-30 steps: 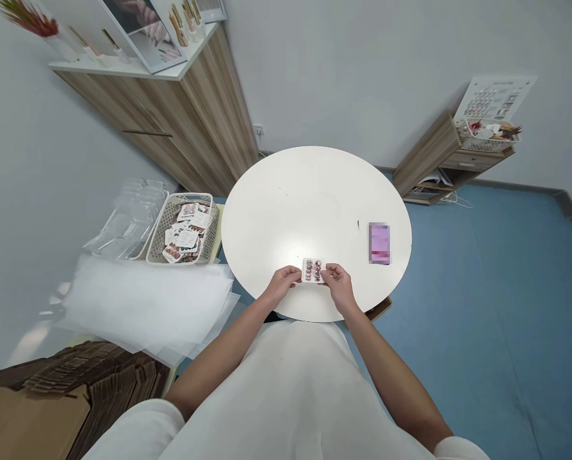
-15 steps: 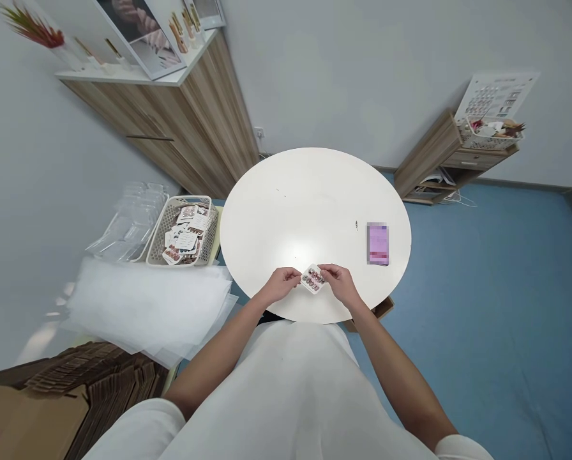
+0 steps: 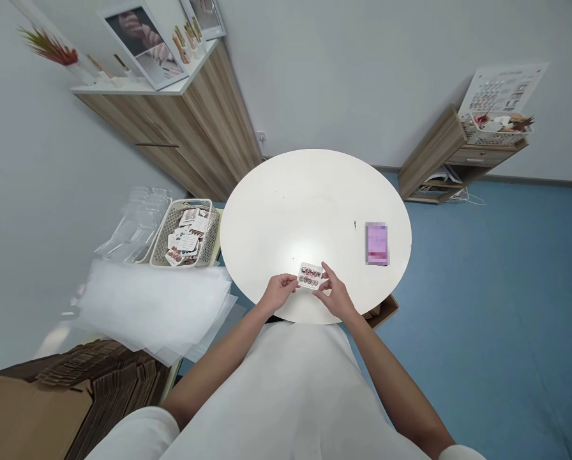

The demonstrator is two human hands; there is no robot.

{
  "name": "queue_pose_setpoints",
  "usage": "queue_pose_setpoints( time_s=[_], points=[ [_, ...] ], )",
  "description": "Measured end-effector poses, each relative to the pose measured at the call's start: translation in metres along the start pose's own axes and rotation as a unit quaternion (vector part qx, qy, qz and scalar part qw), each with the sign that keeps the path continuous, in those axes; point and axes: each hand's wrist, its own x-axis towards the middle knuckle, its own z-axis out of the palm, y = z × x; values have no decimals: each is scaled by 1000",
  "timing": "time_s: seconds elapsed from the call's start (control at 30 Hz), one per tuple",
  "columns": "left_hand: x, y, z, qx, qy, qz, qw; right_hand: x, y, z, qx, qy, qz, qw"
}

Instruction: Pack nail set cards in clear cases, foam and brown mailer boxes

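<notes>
A small white card (image 3: 309, 275) with two rows of reddish and dark nail-shaped pieces is held over the near part of the round white table (image 3: 315, 185). My left hand (image 3: 280, 292) pinches its left edge between thumb and fingers. At the card's right side is my right hand (image 3: 334, 295), with thumb and fingers curved around the right edge and gripping it. The card's face points up toward the camera. Farther right on the table lies a pink-purple pixelated item (image 3: 377, 244).
Left of the table are a white basket (image 3: 156, 246) of similar cards, clear plastic trays (image 3: 140, 220), translucent sheets (image 3: 152, 306) and folded cardboard (image 3: 32, 409). Behind stand a wooden cabinet (image 3: 209, 121) and a low shelf (image 3: 432, 153). An open brown box (image 3: 386, 311) is under the table's right edge.
The card has turned from a tilted angle to nearly level. My right hand has shifted its fingers from the card's upper right corner to its right edge. The camera view has moved slightly.
</notes>
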Motion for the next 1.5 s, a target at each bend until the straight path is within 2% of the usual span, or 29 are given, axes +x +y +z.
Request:
queue_pose_setpoints(
  time_s=[0.23, 0.37, 0.53, 0.67, 0.9, 1.13, 1.3, 1.5],
  points=[
    [0, -9, 1, 34, 15, 28, 999, 7, 5, 1, -44, -17, -16, 999],
    [-2, -18, -3, 41, 59, 44, 996, 8, 9, 7, -59, -27, -17, 998],
    [-8, -25, -14, 66, 46, 42, 996, 14, 12, 23, -59, -53, -16, 997],
    [-7, -32, -26, 65, 63, 26, 996, 24, 14, 42, -81, -60, -23, 995],
    [1, -46, -62, 79, 82, 15, 993, 44, 9, 90, -115, -62, 16, 991],
    [13, -65, -111, 117, 105, -3, 988, 70, 0, 145, -103, -94, 40, 989],
    [24, -81, -144, 144, 104, -20, 984, 89, 0, 183, -91, -109, 89, 986],
    [36, -96, -168, 173, 114, -27, 978, 102, 5, 216, -90, -94, 123, 984]
  ],
)
